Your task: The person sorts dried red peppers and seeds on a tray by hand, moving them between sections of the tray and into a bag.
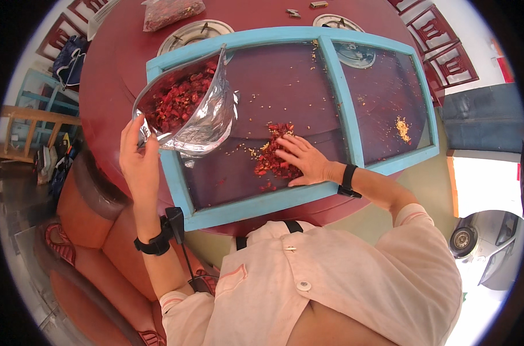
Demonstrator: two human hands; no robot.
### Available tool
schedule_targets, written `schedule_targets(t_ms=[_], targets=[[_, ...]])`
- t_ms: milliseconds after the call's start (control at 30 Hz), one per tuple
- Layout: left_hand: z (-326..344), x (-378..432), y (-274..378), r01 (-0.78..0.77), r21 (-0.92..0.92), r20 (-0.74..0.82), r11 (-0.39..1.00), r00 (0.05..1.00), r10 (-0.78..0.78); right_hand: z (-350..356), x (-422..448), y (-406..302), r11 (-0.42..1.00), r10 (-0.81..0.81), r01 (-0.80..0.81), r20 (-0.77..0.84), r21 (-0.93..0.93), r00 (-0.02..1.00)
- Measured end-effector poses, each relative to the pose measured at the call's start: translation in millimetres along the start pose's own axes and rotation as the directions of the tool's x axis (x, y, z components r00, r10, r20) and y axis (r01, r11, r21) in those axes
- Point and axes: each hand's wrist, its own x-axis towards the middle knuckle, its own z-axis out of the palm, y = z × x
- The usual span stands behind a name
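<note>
My left hand (140,160) pinches the near rim of a silver foil bag (205,125), which gapes wide and holds many dried red chili pieces (179,101). The bag rests on the left part of a light-blue wooden frame with mesh or glass panels (346,99). My right hand (305,160) lies with fingers spread over a small heap of red chili pieces (272,158) on the larger panel, touching it. Pale yellow seeds are scattered around the heap, and a small pile of seeds (402,129) sits on the smaller right panel.
The frame lies on a round dark-red table (114,82). Beyond it are a clear plastic bag of red pieces (173,13), round metal fittings (195,36) and small metal objects (293,13). A brown leather seat (102,225) stands at the left.
</note>
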Motion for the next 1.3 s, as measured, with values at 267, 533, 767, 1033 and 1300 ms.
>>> schedule_targets(t_ms=[267, 533, 767, 1033, 1300], targets=[[0, 0, 1, 0.012, -0.024, 0.007, 1.000, 1.000, -0.012, 14, 32, -6, 0.931, -0.294, 0.303, 0.073, -0.206, 0.953], [0, -3, -2, -0.049, 0.053, -0.005, 0.997, 0.999, 0.049, 16, 20, 5, 0.980, -0.183, 0.177, -0.067, -0.095, 0.981], [7, -8, 10, -0.082, 0.046, -0.022, 0.996, 0.996, 0.083, -48, 50, -14, 0.154, 0.632, -0.498, 0.302, 0.853, 0.713], [9, -20, 24, -0.131, 0.095, -0.010, 0.987, 0.991, 0.132, -189, 146, -74, 0.386, 0.422, -0.132, -0.048, 0.913, 0.905], [10, -27, 35, -0.114, 0.090, 0.008, 0.989, 0.993, 0.114, -149, 226, -103, 0.992, -0.121, 0.104, -0.320, -0.070, 0.940]])
